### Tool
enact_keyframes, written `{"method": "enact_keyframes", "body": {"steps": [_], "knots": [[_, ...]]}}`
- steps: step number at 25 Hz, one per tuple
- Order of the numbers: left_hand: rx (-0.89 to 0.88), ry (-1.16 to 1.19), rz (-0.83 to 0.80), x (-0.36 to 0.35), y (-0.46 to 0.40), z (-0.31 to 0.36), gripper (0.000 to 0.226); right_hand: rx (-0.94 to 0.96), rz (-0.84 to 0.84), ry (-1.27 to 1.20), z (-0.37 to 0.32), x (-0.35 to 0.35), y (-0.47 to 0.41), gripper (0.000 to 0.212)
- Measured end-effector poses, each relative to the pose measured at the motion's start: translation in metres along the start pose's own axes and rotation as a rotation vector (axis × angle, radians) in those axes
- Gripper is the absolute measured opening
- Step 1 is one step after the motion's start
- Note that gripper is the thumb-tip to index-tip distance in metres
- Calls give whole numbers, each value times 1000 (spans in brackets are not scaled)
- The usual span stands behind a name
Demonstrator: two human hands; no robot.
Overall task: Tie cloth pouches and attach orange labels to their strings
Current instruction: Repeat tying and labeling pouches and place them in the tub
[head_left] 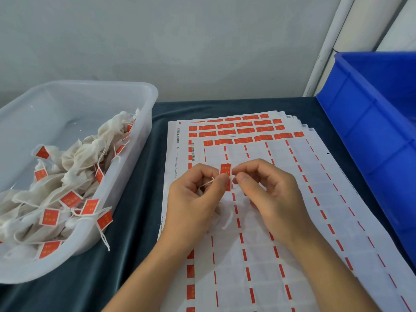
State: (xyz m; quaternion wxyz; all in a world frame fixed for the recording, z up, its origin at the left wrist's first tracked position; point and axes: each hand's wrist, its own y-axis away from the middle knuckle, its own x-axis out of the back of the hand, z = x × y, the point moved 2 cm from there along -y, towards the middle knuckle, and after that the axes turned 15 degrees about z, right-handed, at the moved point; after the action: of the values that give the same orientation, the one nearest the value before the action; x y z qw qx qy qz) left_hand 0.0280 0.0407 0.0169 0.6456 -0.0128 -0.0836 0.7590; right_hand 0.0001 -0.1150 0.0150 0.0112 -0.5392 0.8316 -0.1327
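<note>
Dark cloth table (139,199) is bearing label sheets (292,255); left hand (193,199) and right hand (267,194) are pinching an orange label (225,170) and thin string (208,183), half hiding the pouch (227,218).

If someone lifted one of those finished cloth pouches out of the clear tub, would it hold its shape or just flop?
Probably flop: the cloth pouches lie crumpled and draped over one another in the clear tub. They look light, thin fabric. Their strings dangle over the rim, so neighbours might snag and come along.
</note>
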Motion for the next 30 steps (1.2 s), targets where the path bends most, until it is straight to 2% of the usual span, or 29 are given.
{"method": "enact_keyframes", "body": {"steps": [5,15,17,21,25,30], "knots": [[-4,5,-28,0,1,0,21,13,-41,34,0,-2,0,4],[-60,-129,13,0,2,-5,5,6,67,87,3,2,0,12],[-49,-128,48,2,1,-7,13,-22,88,95,5,3,-1,11],[-170,-107,30,3,2,-2,19,-49,93,102,7,2,-2,10],[-290,-125,-1,0,7,4,8,-39,66,96,5,3,-2,12],[-288,-202,18,1,4,-2,15,-28,35,73,1,2,-1,13]]}}
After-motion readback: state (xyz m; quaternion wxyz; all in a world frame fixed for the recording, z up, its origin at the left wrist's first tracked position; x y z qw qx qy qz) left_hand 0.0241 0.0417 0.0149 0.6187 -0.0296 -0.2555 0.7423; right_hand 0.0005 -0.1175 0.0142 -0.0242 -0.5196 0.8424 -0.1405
